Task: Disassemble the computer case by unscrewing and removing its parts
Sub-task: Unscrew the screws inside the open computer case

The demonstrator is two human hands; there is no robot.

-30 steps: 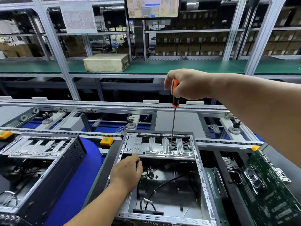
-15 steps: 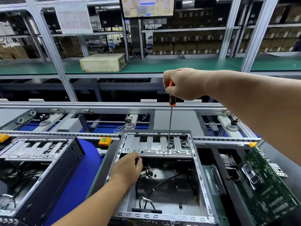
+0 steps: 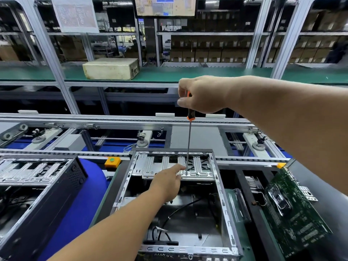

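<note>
An open metal computer case [image 3: 225,210] lies in front of me with loose black cables on its floor. A silver ribbed drive bracket [image 3: 160,169] spans its far end. My right hand [image 3: 202,96] grips the orange and black handle of a long screwdriver [image 3: 188,140] that stands upright, its tip on the bracket's near edge. My left hand [image 3: 167,182] reaches forward over the bracket, its index finger stretched out toward the screwdriver tip; whether it touches anything I cannot tell.
A second open black case [image 3: 37,187] sits to the left on the blue mat [image 3: 75,217]. A green circuit board [image 3: 293,210] leans at the right. An orange button box [image 3: 112,161] and the conveyor rails [image 3: 113,123] lie beyond. A beige box [image 3: 111,68] rests on the green shelf.
My left hand has left the case's left side wall and moved forward and right to the screwdriver tip. My right hand with the screwdriver has stayed in place.
</note>
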